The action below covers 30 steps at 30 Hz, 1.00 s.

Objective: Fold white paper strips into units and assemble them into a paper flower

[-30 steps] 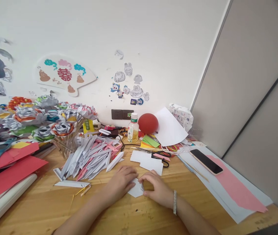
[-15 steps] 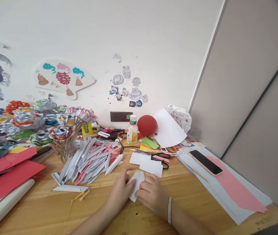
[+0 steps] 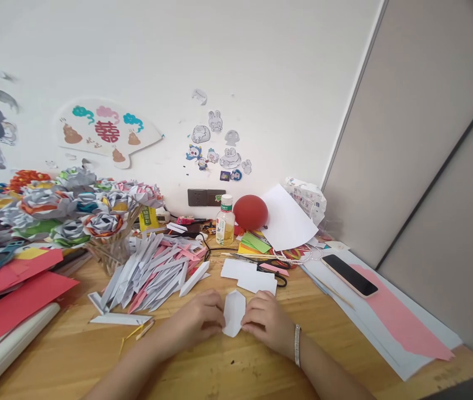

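Observation:
Between my two hands is a small white piece of paper (image 3: 234, 314) with its corners folded in, close above the wooden table. My left hand (image 3: 205, 316) pinches its left edge, fingers curled. On the opposite edge my right hand (image 3: 266, 319) grips it the same way; a shiny bracelet (image 3: 297, 344) circles that wrist. Just beyond lie flat white paper rectangles (image 3: 257, 281), partly over black-handled scissors (image 3: 280, 278). A heap of folded white and pink paper strips (image 3: 157, 272) lies to the left of my hands.
Paper flowers (image 3: 105, 225) on sticks stand in a container at the left. Red sheets (image 3: 23, 297) lie near the left edge. At the back are a bottle (image 3: 224, 225) and a red balloon (image 3: 251, 213). A phone (image 3: 349, 276) rests on paper at the right.
The paper has turned more upright and lies flatter to view. My left hand has moved left to its edge, and my right hand has shifted slightly right.

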{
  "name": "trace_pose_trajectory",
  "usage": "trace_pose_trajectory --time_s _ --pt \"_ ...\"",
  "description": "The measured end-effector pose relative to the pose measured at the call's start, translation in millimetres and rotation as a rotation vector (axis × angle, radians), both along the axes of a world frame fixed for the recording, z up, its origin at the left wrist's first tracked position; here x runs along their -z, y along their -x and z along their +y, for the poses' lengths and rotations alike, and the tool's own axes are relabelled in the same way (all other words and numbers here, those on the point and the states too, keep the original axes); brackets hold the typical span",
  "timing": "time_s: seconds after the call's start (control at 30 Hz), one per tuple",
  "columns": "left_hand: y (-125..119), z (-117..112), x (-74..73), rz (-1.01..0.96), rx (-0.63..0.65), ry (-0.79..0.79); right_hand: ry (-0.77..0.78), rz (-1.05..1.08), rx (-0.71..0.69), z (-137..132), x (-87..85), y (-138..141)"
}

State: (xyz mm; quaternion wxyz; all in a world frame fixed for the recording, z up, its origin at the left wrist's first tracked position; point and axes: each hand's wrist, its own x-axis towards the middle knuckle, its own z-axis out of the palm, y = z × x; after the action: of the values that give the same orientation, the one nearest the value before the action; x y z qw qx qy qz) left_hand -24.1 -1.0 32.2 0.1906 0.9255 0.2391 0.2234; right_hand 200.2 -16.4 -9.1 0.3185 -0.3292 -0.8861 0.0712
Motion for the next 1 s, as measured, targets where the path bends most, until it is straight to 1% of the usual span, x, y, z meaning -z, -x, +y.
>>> trace_pose_trajectory --time_s 0.1,0.2,0.33,0.47,0.57,0.7,0.83,1.0 --pt "-6.1 -2.3 2.3 0.005 0.046 -0.005 0.053 0.006 0.041 0.8 -0.5 -0.1" --pt "-10.2 -5.2 3.6 0.034 0.021 0.008 0.132 0.011 0.1 1.5 -0.7 0.3" --pt "-15.6 -6.0 9.6 0.062 -0.105 0.051 0.247 0.024 0.202 2.2 -0.9 3.2" --pt "-21.8 -2.9 18.9 0.04 -0.246 0.11 0.307 0.046 0.303 3.3 0.9 8.1" --pt "-25.3 -0.2 25.6 0.028 -0.311 0.123 0.311 0.031 0.346 4.2 3.2 11.6" --pt "-28.7 0.9 30.5 0.016 -0.35 0.107 0.296 0.031 0.388 3.8 5.2 14.7" --pt "-32.8 -0.4 30.5 0.042 -0.401 0.092 0.29 0.032 0.427 0.6 5.6 17.7" --pt "-36.7 -4.0 27.4 0.081 -0.486 0.082 0.246 0.021 0.526 -6.7 6.0 24.0"
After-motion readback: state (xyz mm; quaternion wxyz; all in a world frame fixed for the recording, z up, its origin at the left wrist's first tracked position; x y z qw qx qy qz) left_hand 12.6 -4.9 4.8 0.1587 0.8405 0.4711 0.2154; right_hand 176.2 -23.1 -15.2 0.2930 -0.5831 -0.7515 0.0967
